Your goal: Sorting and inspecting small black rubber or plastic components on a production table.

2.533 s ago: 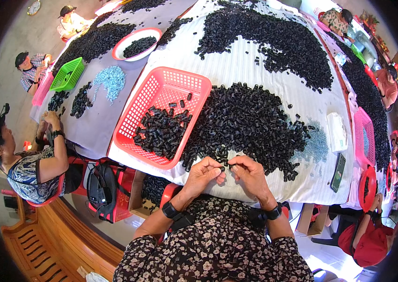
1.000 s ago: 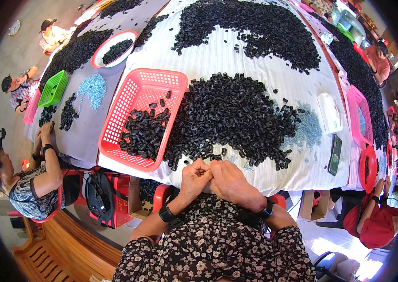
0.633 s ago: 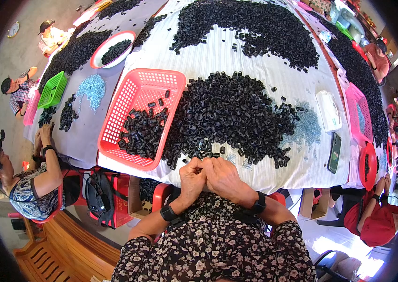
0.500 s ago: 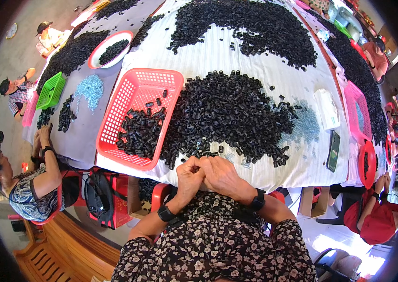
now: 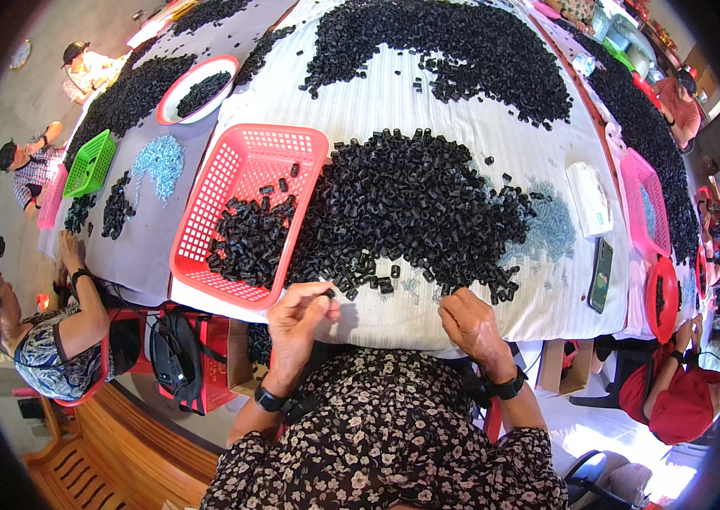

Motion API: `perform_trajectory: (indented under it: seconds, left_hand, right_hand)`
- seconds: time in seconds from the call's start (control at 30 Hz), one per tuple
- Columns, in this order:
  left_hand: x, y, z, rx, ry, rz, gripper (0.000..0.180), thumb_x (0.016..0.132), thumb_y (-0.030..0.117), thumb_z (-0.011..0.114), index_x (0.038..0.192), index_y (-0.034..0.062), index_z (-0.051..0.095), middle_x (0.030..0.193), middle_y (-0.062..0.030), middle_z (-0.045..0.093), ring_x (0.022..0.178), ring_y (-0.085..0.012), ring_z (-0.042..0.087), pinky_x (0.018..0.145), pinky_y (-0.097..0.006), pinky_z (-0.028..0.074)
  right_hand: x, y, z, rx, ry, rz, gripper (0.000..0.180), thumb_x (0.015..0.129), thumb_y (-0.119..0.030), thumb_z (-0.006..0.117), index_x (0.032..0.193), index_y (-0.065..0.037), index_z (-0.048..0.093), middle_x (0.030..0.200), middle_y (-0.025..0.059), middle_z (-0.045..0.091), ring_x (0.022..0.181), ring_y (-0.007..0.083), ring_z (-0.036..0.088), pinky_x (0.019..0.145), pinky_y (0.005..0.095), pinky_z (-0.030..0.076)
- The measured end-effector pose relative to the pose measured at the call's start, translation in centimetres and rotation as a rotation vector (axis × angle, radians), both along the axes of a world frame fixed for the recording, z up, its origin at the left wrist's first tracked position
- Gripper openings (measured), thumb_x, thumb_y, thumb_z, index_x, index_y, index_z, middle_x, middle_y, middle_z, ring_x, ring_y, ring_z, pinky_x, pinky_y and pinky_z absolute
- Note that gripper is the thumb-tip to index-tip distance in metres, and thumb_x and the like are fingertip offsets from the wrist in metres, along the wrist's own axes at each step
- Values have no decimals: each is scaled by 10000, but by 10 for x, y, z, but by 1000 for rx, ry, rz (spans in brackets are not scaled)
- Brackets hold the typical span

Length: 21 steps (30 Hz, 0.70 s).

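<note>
Between the thumb and fingers of my left hand (image 5: 296, 323) is a small black tubular piece (image 5: 328, 293), close to the near corner of the red plastic basket (image 5: 310, 161). My right hand (image 5: 474, 327) has its fingertips pinched at the front edge of the heap of black tubular pieces (image 5: 402, 195); whatever they grip is too small to make out. Loose black pieces (image 5: 254, 246) lie inside the basket. At the heap's right side spreads a pile of tiny silvery-clear bits (image 5: 553, 225), with a few more scattered between my hands.
A white packet (image 5: 589, 200) and a phone (image 5: 601, 274) lie to the right, beside a pink basket (image 5: 647, 204) and a red bowl (image 5: 662, 297). A larger black heap (image 5: 496, 59) covers the far table. Leftward are a basin (image 5: 224, 72), a green basket (image 5: 90, 163) and a seated co-worker (image 5: 45, 340).
My hands, together at the table edge before, have parted. The left went left toward the basket with a black tubular piece; the right moved right to the heap's front edge.
</note>
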<state>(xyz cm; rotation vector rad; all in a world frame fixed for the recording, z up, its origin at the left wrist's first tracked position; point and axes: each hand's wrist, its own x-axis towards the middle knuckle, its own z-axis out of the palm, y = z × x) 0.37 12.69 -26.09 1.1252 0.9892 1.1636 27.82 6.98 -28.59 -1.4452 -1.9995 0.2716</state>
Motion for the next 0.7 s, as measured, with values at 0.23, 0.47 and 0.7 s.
perform_trajectory:
  seconds: [0.23,0.47,0.7]
  left_hand:
    - [-47,11,27,235,-24,326,140,887,-8,572,1025,-13,593,822,-63,645,713,-114,612,681,-238,497]
    - [-80,38,33,366,551,561,135,856,-13,607,991,-16,620,848,-52,645,786,-88,592,715,-232,479]
    - [-84,58,30,507,1034,495,218,805,-23,612,1023,-8,616,959,-160,620,912,-319,604,798,-376,477]
  right_hand:
    - [-9,-1,-15,-20,-10,-91,109,781,10,617,829,-29,528,756,133,450,671,310,515,573,389,440]
    - [-17,-1,-16,-47,-233,-153,132,725,34,553,784,-28,453,778,139,434,716,306,504,609,393,451]
    - [-19,-7,-10,-51,-128,-135,301,723,43,557,1020,4,533,814,150,441,741,324,507,631,397,459]
